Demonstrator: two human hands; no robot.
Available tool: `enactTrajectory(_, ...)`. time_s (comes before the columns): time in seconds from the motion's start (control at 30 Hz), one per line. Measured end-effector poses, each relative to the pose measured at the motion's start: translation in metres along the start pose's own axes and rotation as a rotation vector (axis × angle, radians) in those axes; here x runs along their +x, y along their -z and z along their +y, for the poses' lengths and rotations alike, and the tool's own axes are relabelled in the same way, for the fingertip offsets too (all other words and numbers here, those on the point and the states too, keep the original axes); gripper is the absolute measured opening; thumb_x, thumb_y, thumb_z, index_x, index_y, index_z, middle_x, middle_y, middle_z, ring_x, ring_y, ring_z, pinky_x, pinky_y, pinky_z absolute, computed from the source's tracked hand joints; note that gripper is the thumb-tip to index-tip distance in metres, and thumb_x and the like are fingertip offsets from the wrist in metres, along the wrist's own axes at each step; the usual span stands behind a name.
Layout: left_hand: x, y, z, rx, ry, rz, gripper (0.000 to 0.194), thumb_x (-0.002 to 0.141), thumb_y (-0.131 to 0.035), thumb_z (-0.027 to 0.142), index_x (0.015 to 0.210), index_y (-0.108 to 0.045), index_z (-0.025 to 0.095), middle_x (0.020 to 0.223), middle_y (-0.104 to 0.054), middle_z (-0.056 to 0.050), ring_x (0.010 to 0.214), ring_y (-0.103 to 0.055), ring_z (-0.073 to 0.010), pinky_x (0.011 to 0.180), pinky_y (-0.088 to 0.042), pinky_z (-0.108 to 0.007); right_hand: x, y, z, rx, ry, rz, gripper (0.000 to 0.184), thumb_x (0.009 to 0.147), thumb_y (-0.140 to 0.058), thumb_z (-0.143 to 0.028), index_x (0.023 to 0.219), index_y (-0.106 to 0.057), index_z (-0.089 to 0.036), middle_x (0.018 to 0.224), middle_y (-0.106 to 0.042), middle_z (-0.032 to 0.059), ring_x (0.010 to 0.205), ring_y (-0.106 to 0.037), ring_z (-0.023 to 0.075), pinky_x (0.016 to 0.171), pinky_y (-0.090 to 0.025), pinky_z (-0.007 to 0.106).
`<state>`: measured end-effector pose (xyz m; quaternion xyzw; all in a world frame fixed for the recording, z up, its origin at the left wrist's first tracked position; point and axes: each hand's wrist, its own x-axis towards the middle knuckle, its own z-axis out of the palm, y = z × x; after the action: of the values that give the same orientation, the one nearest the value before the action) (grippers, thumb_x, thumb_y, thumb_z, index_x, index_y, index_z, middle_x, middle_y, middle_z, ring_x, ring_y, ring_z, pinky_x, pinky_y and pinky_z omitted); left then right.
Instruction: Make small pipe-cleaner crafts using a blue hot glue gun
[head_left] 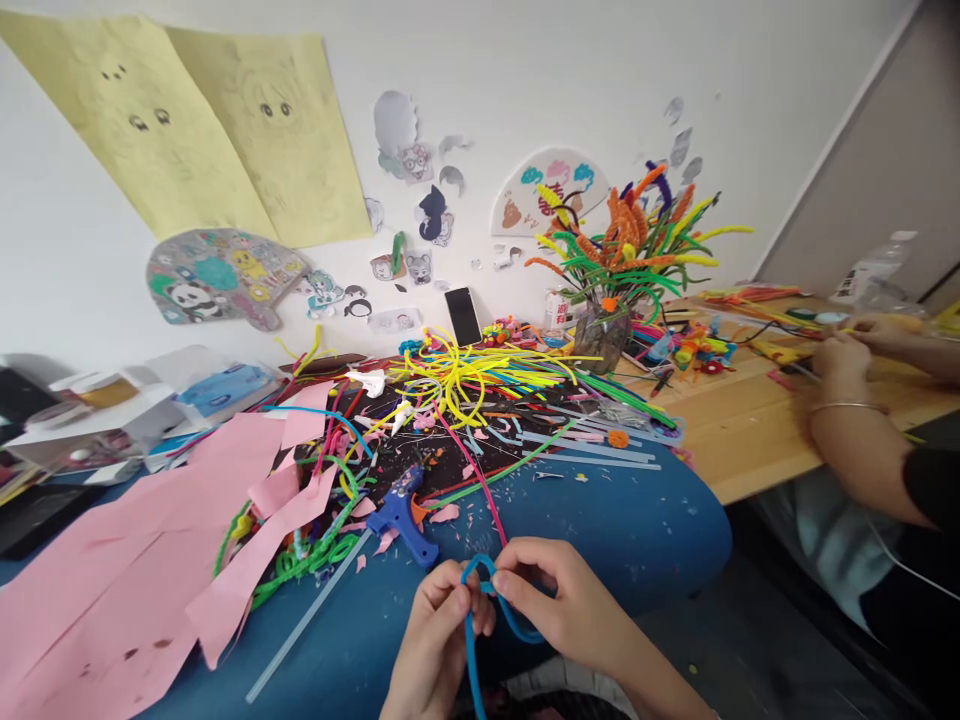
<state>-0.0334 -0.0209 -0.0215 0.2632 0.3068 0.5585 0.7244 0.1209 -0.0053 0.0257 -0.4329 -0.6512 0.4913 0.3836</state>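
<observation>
Head view: my left hand (437,625) and right hand (566,600) both pinching blue pipe cleaner (472,655), looped by near edge of desk (615,530). Imo pinching close to bend, light squeeze, should give neater loop.

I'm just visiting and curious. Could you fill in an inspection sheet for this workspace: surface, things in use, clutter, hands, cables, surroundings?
Surface: blue tabletop, littered with small pink scraps.
Things in use: blue pipe cleaner, bent into a loop.
Clutter: pink paper, blue glue gun, clear stick, yellow pipe cleaners.
Hands: left hand and right hand both pinch the blue pipe cleaner.
Cables: thin white line at far right, possibly a cord.
Surroundings: white wall with yellow drawings; a co-worker's hand at the wooden table.
</observation>
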Motion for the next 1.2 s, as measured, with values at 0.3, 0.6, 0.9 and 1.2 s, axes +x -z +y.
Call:
enactTrajectory(0.3, -0.002, -0.014, -0.007, 0.056, -0.137, 0.210, 0.041, 0.060, -0.087, 0.044, 0.060, -0.055, 0.017, 0.055, -0.051, 0.005, 0.054, -0.045, -0.0088, 0.055, -0.035, -0.020, 0.002, -0.009, 0.002, 0.085, -0.022, 0.056, 0.024, 0.086, -0.055, -0.029, 0.067, -0.062, -0.018, 0.061, -0.061, -0.0001, 0.059, -0.053, 0.0136, 0.057, -0.041, 0.025)
enactTrajectory(0.6, 0.003, -0.002, -0.016, 0.032, -0.128, 0.148, 0.030, 0.065, -0.086, 0.039, 0.073, -0.065, 0.018, 0.063, -0.060, 0.003, 0.058, -0.054, -0.0111, 0.058, -0.042, -0.021, 0.002, -0.012, 0.001, 0.040, -0.008, 0.089, 0.022, 0.085, -0.054, -0.028, 0.066, -0.061, -0.019, 0.062, -0.059, -0.0005, 0.060, -0.054, 0.0141, 0.058, -0.042, 0.025)
enactTrajectory(0.9, 0.002, -0.003, -0.006, 0.097, -0.144, 0.182, 0.025, 0.069, -0.083, 0.035, 0.066, -0.069, 0.016, 0.065, -0.061, 0.001, 0.062, -0.053, -0.0109, 0.061, -0.044, -0.020, 0.005, -0.011, 0.001, 0.022, -0.022, 0.075, 0.023, 0.084, -0.055, -0.028, 0.064, -0.061, -0.018, 0.060, -0.058, -0.0002, 0.059, -0.053, 0.0143, 0.057, -0.040, 0.025)
enactTrajectory(1.2, 0.005, -0.003, -0.011, 0.081, -0.194, 0.219, 0.028, 0.063, -0.087, 0.037, 0.062, -0.069, 0.015, 0.066, -0.064, 0.001, 0.062, -0.055, -0.0096, 0.062, -0.045, -0.017, 0.005, -0.018, 0.005, 0.061, -0.024, 0.104, 0.022, 0.084, -0.054, -0.030, 0.067, -0.060, -0.018, 0.060, -0.055, -0.0004, 0.061, -0.052, 0.0145, 0.059, -0.042, 0.025)
